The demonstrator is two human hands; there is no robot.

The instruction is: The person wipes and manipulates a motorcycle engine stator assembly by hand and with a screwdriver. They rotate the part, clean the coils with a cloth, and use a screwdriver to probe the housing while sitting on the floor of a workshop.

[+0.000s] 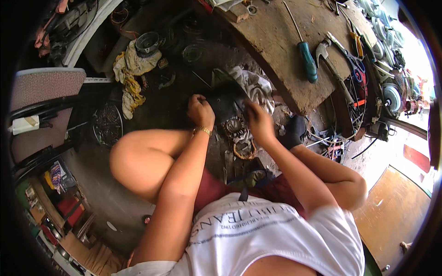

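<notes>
I sit low with both forearms stretched forward between my knees. My left hand [201, 112], a gold-coloured bracelet at its wrist, is closed at the left side of a dark, blackened piece [220, 102]; what its fingers grip is hidden. To the right of that piece, my right hand [259, 122] is curled and slightly blurred. A thin dark shape shows by its fingertips, too unclear to name. Just below and between the hands lies a round metal part with a toothed-looking rim [234, 126]. Nearer me is a brownish ring [244, 149].
A wooden workbench [281, 60] at upper right bears a teal-handled screwdriver [307, 62], a hammer [332, 69] and pliers [356, 43]. Rags [255, 87] and a yellow-stained cloth [131, 83] lie on the dark floor. At left are a basin of small parts [107, 124] and a chair [48, 108].
</notes>
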